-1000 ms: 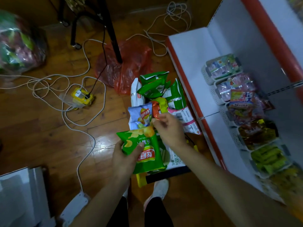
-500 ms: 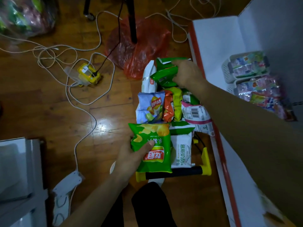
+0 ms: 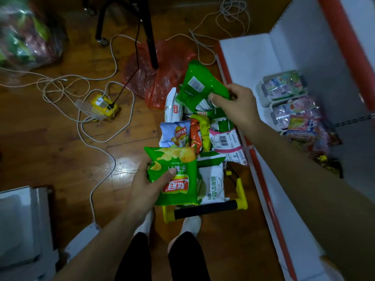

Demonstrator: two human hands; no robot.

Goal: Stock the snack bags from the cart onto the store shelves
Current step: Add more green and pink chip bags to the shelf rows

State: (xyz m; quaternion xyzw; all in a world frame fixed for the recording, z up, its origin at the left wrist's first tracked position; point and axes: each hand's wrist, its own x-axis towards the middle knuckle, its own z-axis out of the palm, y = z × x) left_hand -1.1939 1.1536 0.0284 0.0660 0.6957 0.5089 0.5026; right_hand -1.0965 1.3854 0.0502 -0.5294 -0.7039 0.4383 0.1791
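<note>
Green snack bag [image 3: 199, 84] is now lifting off cart [image 3: 242, 196] far end, right hand [image 3: 235, 106] pinching it (only reaching before); left hand [image 3: 148, 185] gripping chip bag [image 3: 174, 175] near; probably heading for shelf [image 3: 249, 57] at right

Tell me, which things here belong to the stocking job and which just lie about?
Job: green chip bag in left hand, green snack bag in right hand, cart, shelf.
Lying about: red plastic bag, white cables, yellow power box.
</note>
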